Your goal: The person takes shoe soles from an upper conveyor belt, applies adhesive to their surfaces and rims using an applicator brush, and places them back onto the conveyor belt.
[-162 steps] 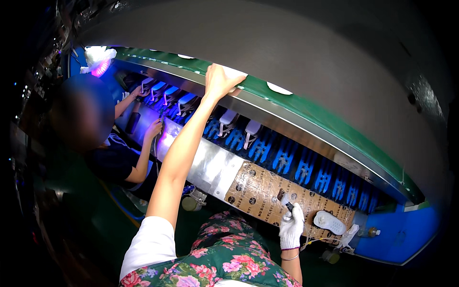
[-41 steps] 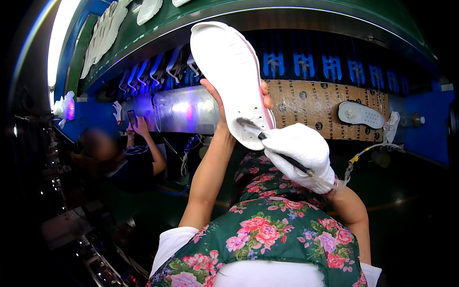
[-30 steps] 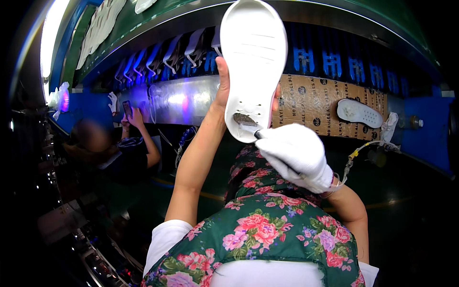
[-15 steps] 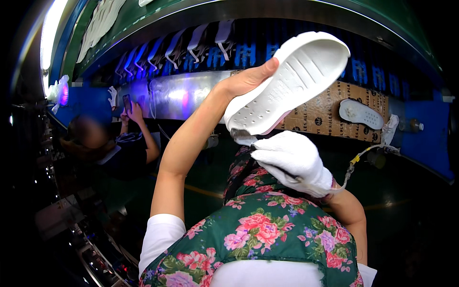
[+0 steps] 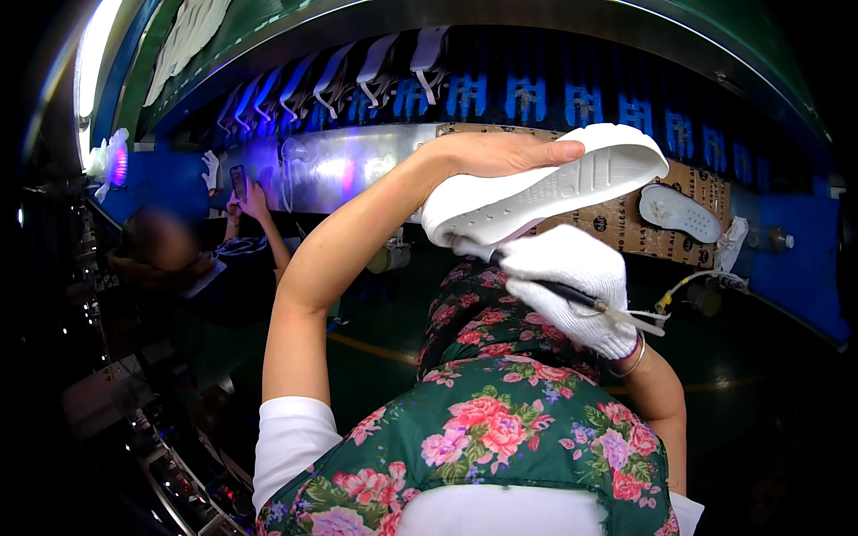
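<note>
A white shoe sole is tilted in front of me, its hollow, ribbed inner side partly facing me. My bare left hand grips its far edge, thumb lying over the rim. My right hand, in a white knitted glove, is closed around a brush with a dark handle, and a thin pale tube trails from the handle's back end. The bristles press against the near left end of the sole, blurred and partly hidden by the glove.
Flattened cardboard covers part of the bench, and a second sole lies there. A plastic bottle stands at the right. Behind runs a rack with blue holders and hanging pale straps. A co-worker with a phone sits at left.
The sole has tipped over and come lower, so less of its inner side shows. My left hand moved along its edge to the right. My right hand turned, showing the brush handle.
</note>
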